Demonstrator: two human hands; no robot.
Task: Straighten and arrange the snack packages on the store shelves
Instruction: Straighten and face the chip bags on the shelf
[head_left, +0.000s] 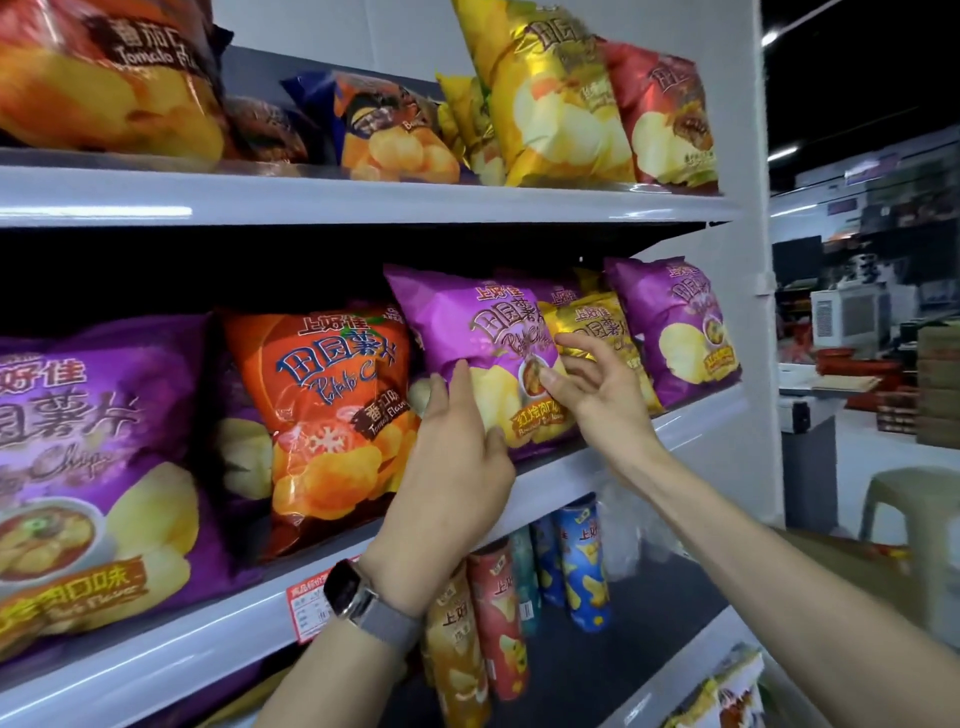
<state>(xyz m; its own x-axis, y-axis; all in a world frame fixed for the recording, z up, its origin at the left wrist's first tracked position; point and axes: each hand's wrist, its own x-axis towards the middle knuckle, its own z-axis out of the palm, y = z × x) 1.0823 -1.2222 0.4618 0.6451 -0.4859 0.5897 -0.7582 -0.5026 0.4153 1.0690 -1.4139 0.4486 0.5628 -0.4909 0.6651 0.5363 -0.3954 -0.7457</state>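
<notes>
- Your left hand is pinching the purple bag by its edge; your right hand, grip spread, is touching the yellow bag.
- Tugging is risking tipping the yellow bag off the shelf.

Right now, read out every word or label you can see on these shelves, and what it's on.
"Tomato": red bag at upper left.
"上好佳 田园薯片", "Potato Ch": orange bag.
"上好佳 田园薯片": centre purple bag.
"上好佳": red can.
Price tag: too small to read.
The rest: blurred or cut off.
</notes>
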